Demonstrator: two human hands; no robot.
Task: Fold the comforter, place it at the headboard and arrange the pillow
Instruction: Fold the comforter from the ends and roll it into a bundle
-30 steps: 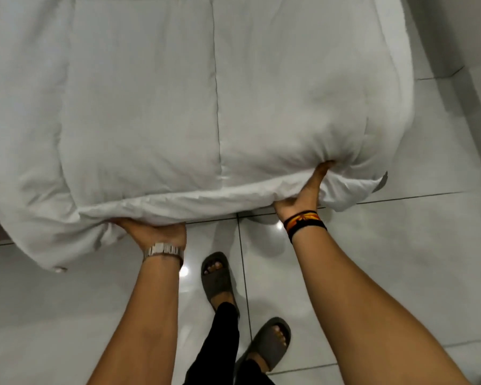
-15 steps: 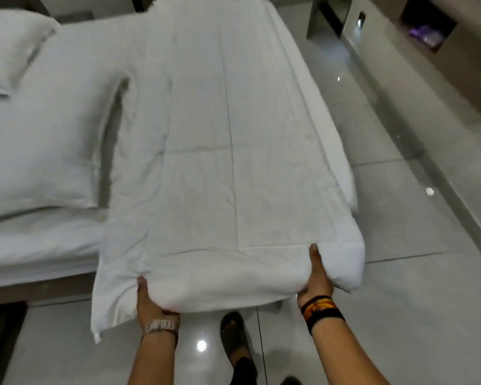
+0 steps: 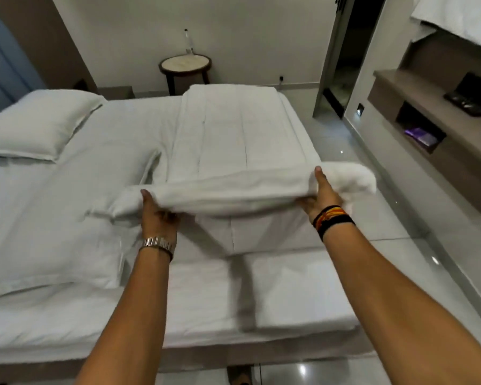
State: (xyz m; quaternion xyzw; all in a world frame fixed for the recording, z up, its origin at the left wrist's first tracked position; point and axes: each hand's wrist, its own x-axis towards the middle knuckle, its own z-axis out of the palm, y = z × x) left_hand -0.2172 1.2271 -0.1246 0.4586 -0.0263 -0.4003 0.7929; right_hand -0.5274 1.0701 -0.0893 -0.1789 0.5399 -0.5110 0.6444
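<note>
A white comforter [image 3: 233, 134] lies as a long folded strip along the right side of the bed [image 3: 289, 295]. Its near end is lifted off the mattress and carried over the strip. My left hand [image 3: 157, 218] grips the left part of that raised edge from below, thumb on top. My right hand [image 3: 321, 194] grips the right part of the edge, where the end bunches past my thumb. One white pillow [image 3: 39, 123] rests at the far left. A second pillow [image 3: 39, 226] lies nearer, left of my left arm.
A round side table [image 3: 185, 65] with a bottle [image 3: 188, 41] stands against the far wall. A shelf unit [image 3: 433, 118] lines the right wall, and a dark doorway [image 3: 342, 59] opens beside it. Glossy floor tiles [image 3: 417, 245] run between the bed and the shelves.
Both hands have lifted the comforter's near end from the bed's edge and carried it forward over the strip. The view has tilted up from the floor to the whole room.
</note>
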